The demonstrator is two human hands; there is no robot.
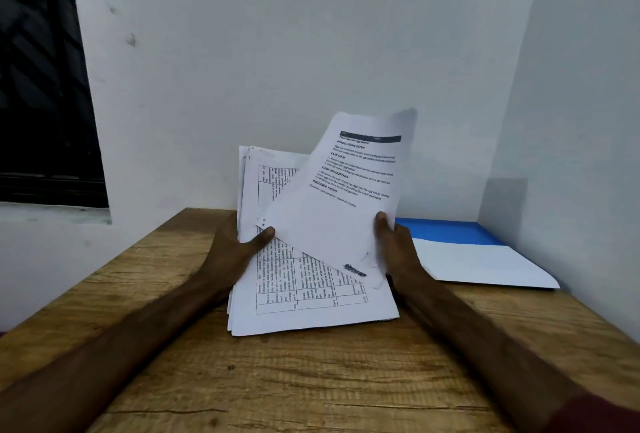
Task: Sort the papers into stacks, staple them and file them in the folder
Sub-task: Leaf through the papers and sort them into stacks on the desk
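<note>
A thick stack of printed papers (298, 297) is tilted up from the wooden table (311, 380), its top sheet showing a table of text. My left hand (239, 252) grips the stack's left edge, thumb on top. My right hand (394, 245) holds a single sheet with headed text (343, 197), lifted and angled to the right above the stack. A blue folder (457, 232) lies at the right rear of the table, with a white sheet (485, 266) lying on it. No stapler is in view.
The table stands in a corner: white walls (277, 52) run behind and along the right side. A dark window (41, 86) with a ledge is at the left. Bare wood shows in front of the stack.
</note>
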